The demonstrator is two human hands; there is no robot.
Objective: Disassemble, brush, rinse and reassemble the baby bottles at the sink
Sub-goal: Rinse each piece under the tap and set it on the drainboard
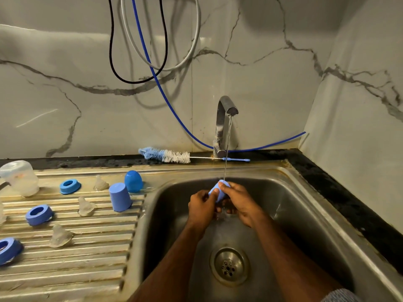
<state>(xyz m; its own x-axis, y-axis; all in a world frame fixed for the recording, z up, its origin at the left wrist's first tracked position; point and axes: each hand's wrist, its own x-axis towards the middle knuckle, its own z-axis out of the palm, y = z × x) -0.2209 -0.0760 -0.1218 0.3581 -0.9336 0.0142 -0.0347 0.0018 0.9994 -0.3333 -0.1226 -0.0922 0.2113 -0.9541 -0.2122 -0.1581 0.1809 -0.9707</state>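
My left hand [201,207] and my right hand [241,202] together grip a light-blue bottle cap [218,190] over the sink basin [305,225], right under the thin stream from the tap [224,118]. On the ribbed drainboard [87,258] to the left stand two more blue caps [120,197] [133,181], three blue screw rings [70,186] [39,214] [8,250] and three clear teats [100,183] [85,207] [60,236]. A clear bottle body [20,177] sits at the far left. The blue-and-white bottle brush [168,155] lies on the ledge behind the sink.
Water runs from the tap into the basin toward the drain [229,265]. A blue hose [174,114], a black cable [113,62] and a grey cable [194,44] hang on the marble wall behind. A dark counter edge [349,203] borders the sink on the right.
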